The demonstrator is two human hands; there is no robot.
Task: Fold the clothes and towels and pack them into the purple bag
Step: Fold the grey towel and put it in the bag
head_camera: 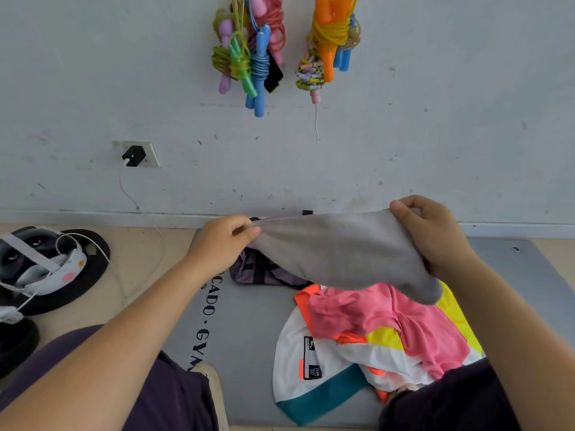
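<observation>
The grey towel I am holding up is covering most of the purple bag — only a lower left part of the bag with black straps is showing beneath the cloth, so I cannot tell whether it is open or what is lying in it. The bag is sitting on the grey gym mat, close to the wall. The mat's lettering is partly blocked by my left forearm.

My left hand is pinching the towel's left edge, fingers curled tight onto the hem. My right hand is gripping the right end, thumb on the near face, the other fingers wrapped behind and mostly out of sight. The towel is hanging stretched between both hands, its lower right corner drooping down to the pile.

Below it, on the mat, a pink garment is lying crumpled on a white, yellow, orange and teal shirt — both unfolded, the shirt's lower right part cut off by my dark-clad right knee.

Jump ropes are hanging in two bundles on the wall. A black charger is sitting in a socket, its cable trailing toward a headset on the floor at left.
</observation>
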